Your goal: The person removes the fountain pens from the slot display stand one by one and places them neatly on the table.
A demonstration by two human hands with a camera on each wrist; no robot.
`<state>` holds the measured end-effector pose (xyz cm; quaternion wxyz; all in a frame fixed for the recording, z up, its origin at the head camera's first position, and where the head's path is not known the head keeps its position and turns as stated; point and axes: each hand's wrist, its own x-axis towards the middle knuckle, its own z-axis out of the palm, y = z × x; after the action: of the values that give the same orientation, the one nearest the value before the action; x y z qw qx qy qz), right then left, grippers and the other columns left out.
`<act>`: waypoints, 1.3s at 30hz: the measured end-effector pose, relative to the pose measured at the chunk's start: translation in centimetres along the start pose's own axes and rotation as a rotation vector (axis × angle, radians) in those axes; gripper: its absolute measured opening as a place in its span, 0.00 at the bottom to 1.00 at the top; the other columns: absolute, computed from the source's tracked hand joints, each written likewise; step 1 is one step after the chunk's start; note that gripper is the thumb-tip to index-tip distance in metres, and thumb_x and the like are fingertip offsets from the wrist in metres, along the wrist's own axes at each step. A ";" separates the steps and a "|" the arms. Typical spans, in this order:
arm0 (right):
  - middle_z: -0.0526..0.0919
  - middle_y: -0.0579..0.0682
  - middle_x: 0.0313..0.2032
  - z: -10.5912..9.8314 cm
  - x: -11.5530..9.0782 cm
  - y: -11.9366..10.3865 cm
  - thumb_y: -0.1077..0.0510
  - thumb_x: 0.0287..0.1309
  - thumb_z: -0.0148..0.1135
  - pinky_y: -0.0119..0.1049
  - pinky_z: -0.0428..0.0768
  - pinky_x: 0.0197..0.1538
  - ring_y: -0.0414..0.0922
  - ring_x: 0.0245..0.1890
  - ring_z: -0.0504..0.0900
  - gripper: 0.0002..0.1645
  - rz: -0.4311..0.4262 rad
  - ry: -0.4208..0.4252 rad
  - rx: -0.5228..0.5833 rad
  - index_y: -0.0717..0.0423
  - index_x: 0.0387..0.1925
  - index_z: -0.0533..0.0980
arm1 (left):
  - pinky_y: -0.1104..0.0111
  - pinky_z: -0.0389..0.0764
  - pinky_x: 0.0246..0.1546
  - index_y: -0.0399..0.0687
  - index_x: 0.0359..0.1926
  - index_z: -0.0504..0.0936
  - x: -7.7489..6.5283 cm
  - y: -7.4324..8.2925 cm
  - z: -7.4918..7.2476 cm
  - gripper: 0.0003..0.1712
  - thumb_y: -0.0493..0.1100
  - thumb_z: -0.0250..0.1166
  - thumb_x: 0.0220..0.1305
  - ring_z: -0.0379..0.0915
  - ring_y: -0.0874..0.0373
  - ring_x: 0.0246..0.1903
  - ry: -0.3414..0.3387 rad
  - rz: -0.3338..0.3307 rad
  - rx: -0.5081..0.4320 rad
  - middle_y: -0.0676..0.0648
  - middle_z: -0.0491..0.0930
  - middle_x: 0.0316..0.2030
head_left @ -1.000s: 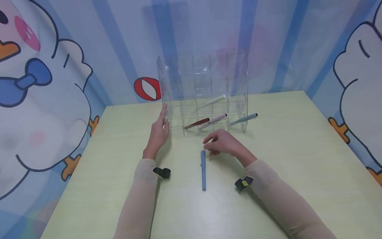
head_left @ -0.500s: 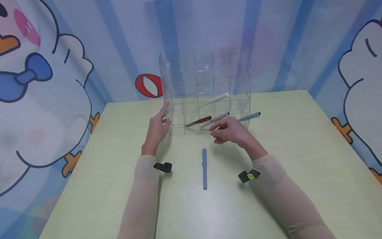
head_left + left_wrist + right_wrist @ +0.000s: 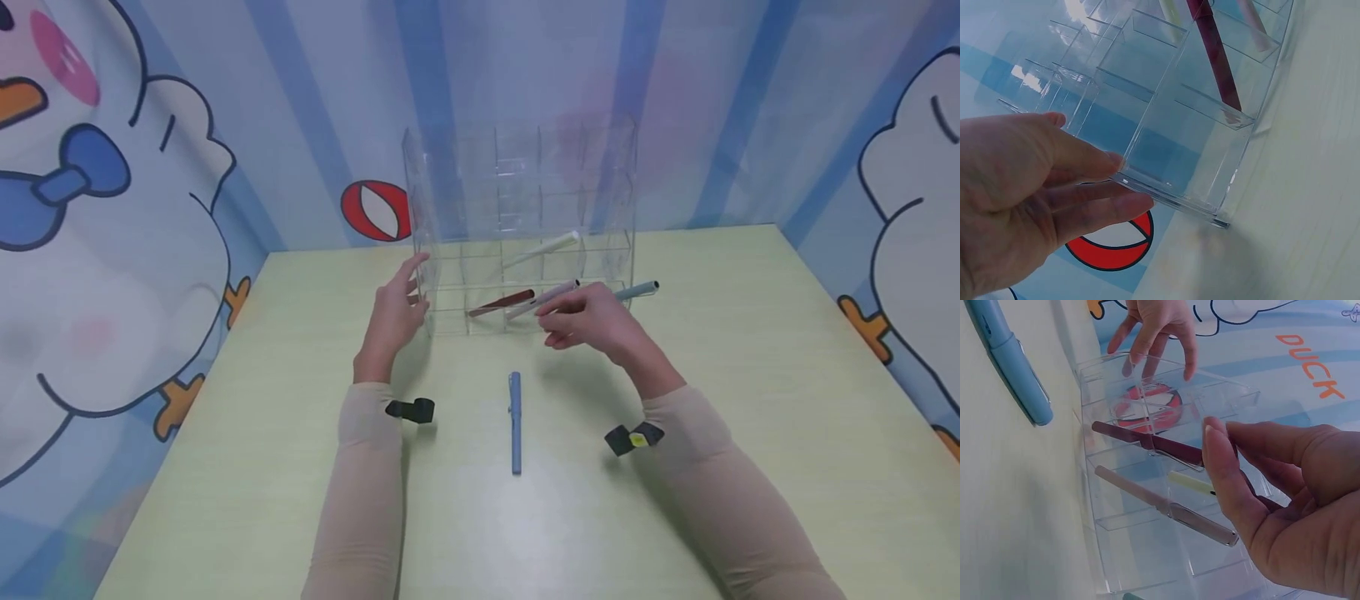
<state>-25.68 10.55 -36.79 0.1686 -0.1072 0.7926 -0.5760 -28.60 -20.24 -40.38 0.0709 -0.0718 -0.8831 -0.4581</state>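
Note:
My left hand (image 3: 392, 321) holds the left side of a clear acrylic rack (image 3: 1200, 212), thumb at its front edge and fingers along the outer face. My right hand (image 3: 592, 321) hovers before the rack with loosely curled fingers. No object shows between its thumb and fingertips (image 3: 1213, 434). A burgundy pen (image 3: 1166, 447), a lilac pen (image 3: 1138, 487) and a teal pen (image 3: 637, 290) lean out of the lower compartments. One row up sits a white pen (image 3: 558, 243). A blue pen (image 3: 515, 425) lies on the table, clip side left, below my right hand.
The pale table (image 3: 262, 467) meets a striped cartoon backdrop (image 3: 510, 67) just behind the rack. Large duck figures (image 3: 135, 333) cover the side walls. Rack compartments are divided by thin transparent panels that are hard to see.
My right hand has moved up and right, away from the blue pen's top end to in front of the rack. The left hand stays at the rack's side. The view has shifted slightly.

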 end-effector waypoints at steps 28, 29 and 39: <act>0.74 0.54 0.62 -1.1 4.7 -2.0 0.63 0.55 0.71 0.40 0.76 0.59 0.50 0.63 0.71 0.31 -0.159 0.656 0.123 0.59 0.61 0.76 | 0.55 0.81 0.52 0.61 0.75 0.61 -0.3 0.1 -0.1 0.44 0.23 0.60 0.65 0.74 0.38 0.59 -0.011 -0.003 -0.004 0.32 0.67 0.68; 0.75 0.54 0.62 -1.1 4.9 -2.1 0.64 0.55 0.71 0.40 0.75 0.60 0.50 0.63 0.71 0.31 -0.162 0.639 0.112 0.60 0.62 0.75 | 0.55 0.81 0.52 0.61 0.75 0.61 -0.2 0.1 -0.2 0.44 0.23 0.60 0.65 0.74 0.38 0.59 -0.011 -0.002 -0.005 0.32 0.67 0.68; 0.78 0.57 0.59 -1.2 6.1 -2.3 0.74 0.54 0.64 0.36 0.80 0.53 0.51 0.61 0.74 0.37 -0.159 0.489 0.029 0.63 0.67 0.69 | 0.55 0.82 0.51 0.60 0.76 0.61 -0.2 0.1 -0.4 0.45 0.23 0.60 0.64 0.74 0.38 0.59 -0.009 -0.005 -0.017 0.32 0.67 0.68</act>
<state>-31.75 8.64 -35.18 -0.0724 -0.0240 0.7907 -0.6075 -28.35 -20.53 -40.17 0.0653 -0.0722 -0.8797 -0.4655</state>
